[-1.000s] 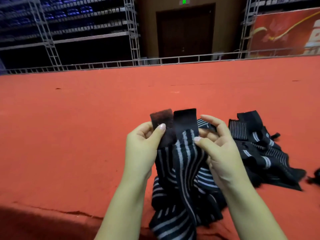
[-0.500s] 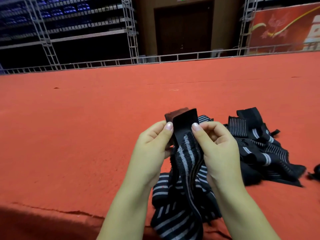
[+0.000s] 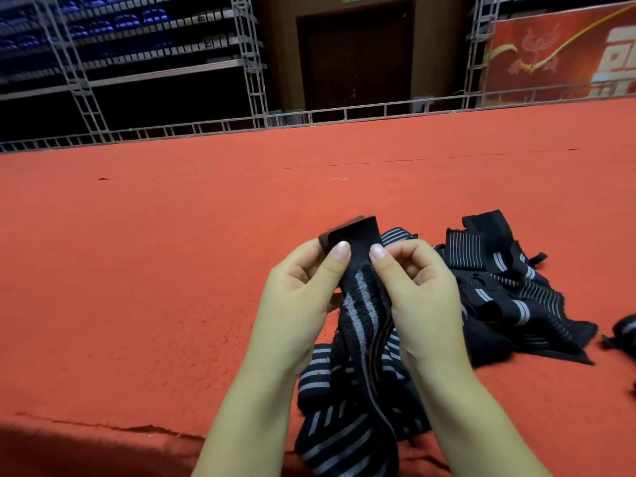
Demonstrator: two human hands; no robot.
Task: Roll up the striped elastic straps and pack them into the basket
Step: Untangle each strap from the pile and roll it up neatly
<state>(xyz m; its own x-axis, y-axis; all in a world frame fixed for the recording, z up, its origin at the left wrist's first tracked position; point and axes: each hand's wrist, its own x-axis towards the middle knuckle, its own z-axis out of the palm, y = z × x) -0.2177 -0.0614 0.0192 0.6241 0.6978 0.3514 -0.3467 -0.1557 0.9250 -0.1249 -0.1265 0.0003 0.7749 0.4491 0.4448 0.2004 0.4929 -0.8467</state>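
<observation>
fingers of the left hand (image 3: 303,290) sit behind the held strap (image 3: 361,304), out of sight; only the thumb shows. strap's lower end runs off the bottom edge. the brownish tab (image 3: 325,235) behind its top is mostly covered. strap pile (image 3: 509,297) partly blocked by the right hand (image 3: 420,290). a dark piece (image 3: 624,333) is cut by the right edge, kind unclear. no basket in frame.

Strap (image 3: 361,304) between hands; strap pile (image 3: 509,290) right, on carpet (image 3: 155,270).
</observation>
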